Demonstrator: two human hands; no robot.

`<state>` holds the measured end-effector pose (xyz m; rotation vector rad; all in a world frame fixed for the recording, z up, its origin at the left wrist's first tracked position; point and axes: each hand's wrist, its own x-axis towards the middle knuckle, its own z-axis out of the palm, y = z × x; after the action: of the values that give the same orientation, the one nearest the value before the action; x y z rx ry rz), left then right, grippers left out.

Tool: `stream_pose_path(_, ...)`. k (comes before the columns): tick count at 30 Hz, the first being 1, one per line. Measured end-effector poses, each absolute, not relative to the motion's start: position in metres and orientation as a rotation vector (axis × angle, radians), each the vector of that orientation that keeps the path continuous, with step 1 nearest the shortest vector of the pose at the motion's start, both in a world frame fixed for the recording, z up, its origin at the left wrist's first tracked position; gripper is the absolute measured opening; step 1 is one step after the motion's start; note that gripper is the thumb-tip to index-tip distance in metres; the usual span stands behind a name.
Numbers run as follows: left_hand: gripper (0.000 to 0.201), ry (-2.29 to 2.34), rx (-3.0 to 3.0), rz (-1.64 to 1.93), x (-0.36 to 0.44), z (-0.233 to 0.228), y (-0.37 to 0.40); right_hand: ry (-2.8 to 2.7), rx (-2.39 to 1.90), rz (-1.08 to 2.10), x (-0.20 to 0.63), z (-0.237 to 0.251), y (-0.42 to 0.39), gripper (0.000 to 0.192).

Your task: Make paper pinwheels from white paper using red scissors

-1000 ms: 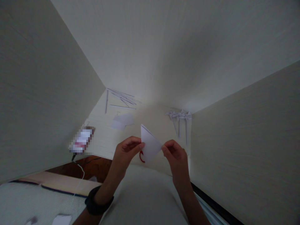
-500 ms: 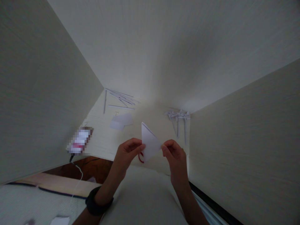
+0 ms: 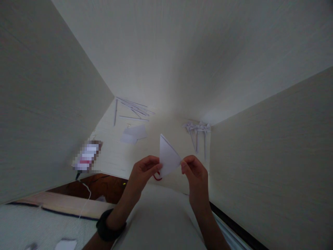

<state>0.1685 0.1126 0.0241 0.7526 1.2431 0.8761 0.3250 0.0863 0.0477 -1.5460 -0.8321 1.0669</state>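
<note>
A white sheet of paper folded to a triangle [image 3: 168,157] is held up between my two hands over the table. My left hand [image 3: 147,170] pinches its left edge between thumb and fingers. At its right corner, my right hand [image 3: 193,170] grips the tip in a closed pinch. Partly hidden behind the paper and my left fingers, a red curved thing [image 3: 157,178] shows, looking like a scissors handle. Flat paper pieces [image 3: 134,133] lie beyond my left hand.
Thin white paper sticks [image 3: 135,107] lie at the back left. Folded paper pinwheels on sticks [image 3: 198,129] rest at the back right. A blurred phone [image 3: 88,156] with a white cable [image 3: 88,189] is at the left. Walls [image 3: 260,146] enclose the table.
Both hands and the folded paper have shifted slightly to the right. The red curved thing is more covered than before. Both pinches stay closed.
</note>
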Motion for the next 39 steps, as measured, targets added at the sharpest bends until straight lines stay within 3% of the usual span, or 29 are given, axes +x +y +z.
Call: stream_pose_path(39, 0.011, 1.228, 0.720, 0.829, 0.158, 0.018, 0.105, -0.775, -1.449, 1.075, 0.316, 0.041, 0.087, 0.017)
